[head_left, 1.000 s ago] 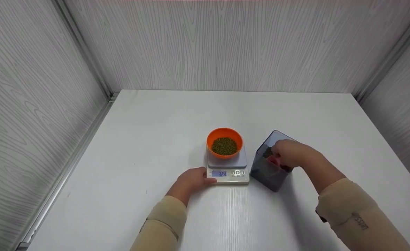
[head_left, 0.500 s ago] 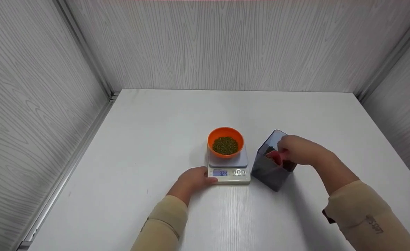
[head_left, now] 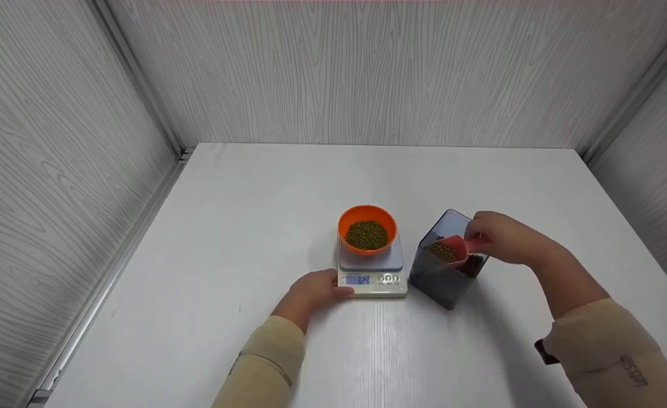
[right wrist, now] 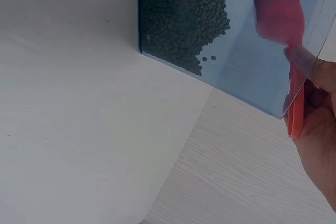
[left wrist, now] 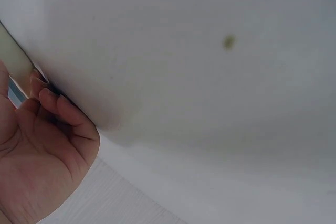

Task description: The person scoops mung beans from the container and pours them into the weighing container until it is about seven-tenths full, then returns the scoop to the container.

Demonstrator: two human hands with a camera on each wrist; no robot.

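While the right hand (head_left: 500, 237) pinches the handle of a red plastic scoop (head_left: 459, 248) between thumb and fingers, the scoop's bowl lies just left of that grip, loaded with small green grains (head_left: 440, 251) and held at the mouth of a tall, square-sided, see-through blue-grey plastic container (head_left: 438, 280). This container stands directly below and to the left of the grip, with more grains inside. In the right wrist view, the handle's end juts out past the fingers.

Well to the left, the left hand (head_left: 313, 290) grips the near left corner of a white, flat digital scale (head_left: 387, 290), its thumb on the front edge. Beyond and to the right of this grip, a round orange bowl (head_left: 367, 213) sits on the scale's platform, partly filled with green grains.
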